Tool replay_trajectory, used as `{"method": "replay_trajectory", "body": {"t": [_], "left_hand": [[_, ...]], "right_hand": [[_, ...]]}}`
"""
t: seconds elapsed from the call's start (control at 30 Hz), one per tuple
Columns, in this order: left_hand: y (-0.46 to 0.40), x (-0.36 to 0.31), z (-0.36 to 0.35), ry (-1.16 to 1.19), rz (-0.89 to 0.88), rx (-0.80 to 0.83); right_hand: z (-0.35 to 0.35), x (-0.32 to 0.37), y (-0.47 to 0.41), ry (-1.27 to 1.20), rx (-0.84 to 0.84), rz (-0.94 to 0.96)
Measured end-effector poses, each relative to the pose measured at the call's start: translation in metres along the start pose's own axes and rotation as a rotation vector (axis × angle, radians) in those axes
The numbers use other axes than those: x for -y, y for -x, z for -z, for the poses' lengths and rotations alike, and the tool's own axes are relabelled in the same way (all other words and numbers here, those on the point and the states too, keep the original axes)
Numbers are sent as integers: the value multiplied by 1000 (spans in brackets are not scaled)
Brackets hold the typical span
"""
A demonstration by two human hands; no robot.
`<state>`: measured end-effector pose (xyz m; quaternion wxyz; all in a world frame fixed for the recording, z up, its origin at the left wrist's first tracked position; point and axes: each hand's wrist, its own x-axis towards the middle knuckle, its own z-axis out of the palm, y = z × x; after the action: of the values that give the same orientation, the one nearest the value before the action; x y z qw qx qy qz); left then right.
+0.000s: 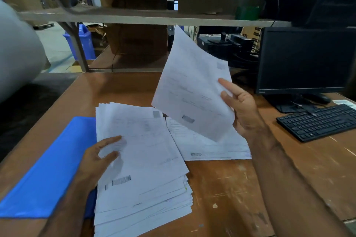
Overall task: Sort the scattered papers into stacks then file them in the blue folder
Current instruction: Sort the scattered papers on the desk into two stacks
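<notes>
A: Right hand [240,109] pinching raised white printed sheet [192,86] at its right edge, above second flat stack [210,146]. Left hand [98,157] spread flat on thick fanned paper pile [142,169].

B: Handling?

A: Thin, limp, light; likely to sag and slide. Best gripped at an edge. Flat blue plastic folder [48,169] left of pile, partly beneath.

text: none legible | papers [142,150]: print and barcodes blurred
</notes>
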<state>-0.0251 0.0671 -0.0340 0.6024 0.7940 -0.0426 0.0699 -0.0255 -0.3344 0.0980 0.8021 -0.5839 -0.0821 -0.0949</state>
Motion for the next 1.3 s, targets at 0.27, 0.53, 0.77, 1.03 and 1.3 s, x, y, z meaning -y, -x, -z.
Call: {"method": "replay_trajectory", "body": {"t": [0.27,0.53,0.77,1.03,1.3], "left_hand": [[-1,3,1,-48,-51,-1],[2,-9,4,-43,-19,23],[2,-4,3,-28,10,48],[-4,5,1,-22,49,20],[0,2,-3,-25,66,-18]], "right_hand": [[-23,-102,12,960,280,-163],[-28,-117,6,1045,428,-159],[-67,-147,3,1252,502,-12],[-18,-149,24,1697,201,-269],[-35,-149,53,1846,-44,-430]]}}
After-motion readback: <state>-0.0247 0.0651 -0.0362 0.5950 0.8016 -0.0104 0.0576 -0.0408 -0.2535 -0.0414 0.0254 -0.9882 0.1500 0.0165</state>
